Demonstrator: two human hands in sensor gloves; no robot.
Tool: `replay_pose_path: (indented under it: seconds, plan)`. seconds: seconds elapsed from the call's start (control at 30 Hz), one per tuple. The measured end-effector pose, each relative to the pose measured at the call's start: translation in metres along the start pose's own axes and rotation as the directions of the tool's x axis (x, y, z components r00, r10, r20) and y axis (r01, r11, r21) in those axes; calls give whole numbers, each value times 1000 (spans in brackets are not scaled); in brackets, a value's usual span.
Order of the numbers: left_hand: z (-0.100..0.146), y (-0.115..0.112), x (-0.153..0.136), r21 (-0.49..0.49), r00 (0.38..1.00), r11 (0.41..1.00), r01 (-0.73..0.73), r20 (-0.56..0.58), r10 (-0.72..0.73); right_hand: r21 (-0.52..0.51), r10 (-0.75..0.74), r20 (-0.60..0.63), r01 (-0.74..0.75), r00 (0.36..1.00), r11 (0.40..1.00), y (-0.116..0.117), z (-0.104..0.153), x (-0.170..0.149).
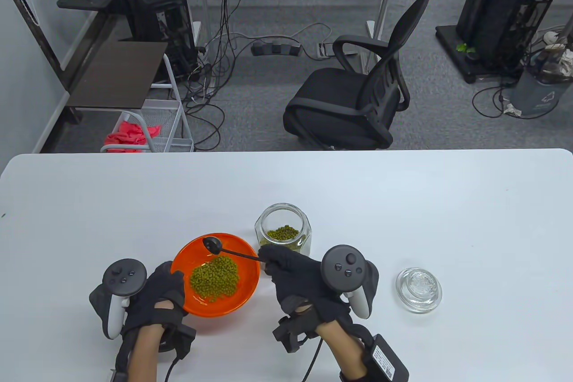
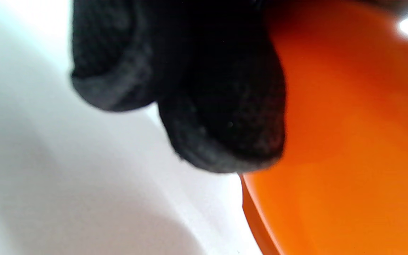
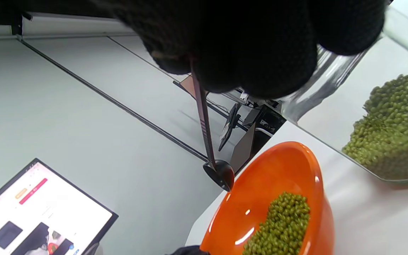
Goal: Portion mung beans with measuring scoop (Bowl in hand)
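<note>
one scoop (image 1: 214, 244) over bowl rim (image 1: 250, 251)

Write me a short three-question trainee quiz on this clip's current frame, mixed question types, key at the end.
1. True or false: the scoop held by the right hand is heaped with beans.
2. Where does the glass lid lie? A) on the jar B) on the table, right of the right hand C) in the bowl
3. Fill in: the left hand grips the rim of the orange ____.

Key
1. False: its cup looks empty, over the bowl's far rim.
2. B; the jar stands open with beans inside.
3. bowl; a pile of beans sits in it.
</note>
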State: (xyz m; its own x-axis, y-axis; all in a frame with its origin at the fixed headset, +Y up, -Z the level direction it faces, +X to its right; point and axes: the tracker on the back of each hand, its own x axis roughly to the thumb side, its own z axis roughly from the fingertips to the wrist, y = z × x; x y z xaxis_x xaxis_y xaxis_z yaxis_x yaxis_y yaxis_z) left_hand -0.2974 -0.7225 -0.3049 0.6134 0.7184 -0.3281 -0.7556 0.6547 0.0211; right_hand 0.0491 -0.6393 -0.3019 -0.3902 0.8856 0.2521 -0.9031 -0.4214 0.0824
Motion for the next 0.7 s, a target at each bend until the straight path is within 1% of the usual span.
replay_pose_path:
  seconds: [0.33,0.7]
  plan:
    - [0,0,0,1,1000,1000,0,0,0,-91,-60,-11,59,998,994,-18,1,-3]
    - [0,0,0,2,1000,1000,-5,5,5,-239,-99,-41,86,994,967,-45,4,-12]
